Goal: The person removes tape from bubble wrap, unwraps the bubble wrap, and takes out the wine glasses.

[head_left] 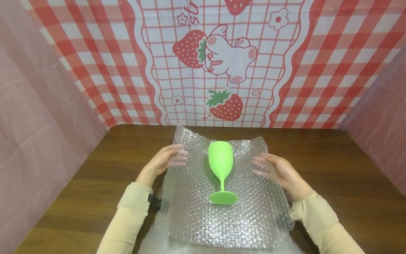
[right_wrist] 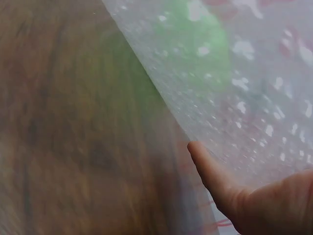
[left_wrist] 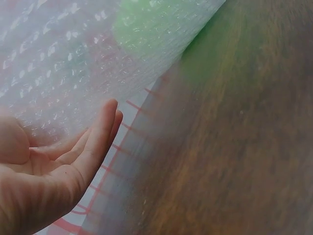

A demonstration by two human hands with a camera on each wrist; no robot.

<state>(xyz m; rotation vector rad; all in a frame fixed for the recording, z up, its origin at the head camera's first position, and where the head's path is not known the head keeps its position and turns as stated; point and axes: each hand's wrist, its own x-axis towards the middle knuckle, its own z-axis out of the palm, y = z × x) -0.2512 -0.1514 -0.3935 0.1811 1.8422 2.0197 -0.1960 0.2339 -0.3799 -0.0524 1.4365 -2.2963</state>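
Observation:
A lime-green goblet [head_left: 221, 160] lies on its side on a sheet of clear bubble wrap [head_left: 222, 225], its foot towards the person. My left hand [head_left: 161, 158] holds the sheet's left edge; several of its fingers show blurred through the plastic. Across from it, my right hand [head_left: 285, 174] holds the right edge, thumb outside and fingers behind the film. From the left wrist, long fingers [left_wrist: 95, 142] lie against the wrap, with the goblet [left_wrist: 146, 24] seen through it. In the right wrist view one digit [right_wrist: 210, 174] meets the sheet's edge.
The dark brown wooden table [head_left: 88, 197] extends to both sides of the sheet. Behind it hangs a red-and-white checked cloth [head_left: 111, 63] with strawberry prints. Pale pink curtains [head_left: 41, 123] stand at the left and right. A whitish sheet-like layer [head_left: 152, 243] shows at the near edge.

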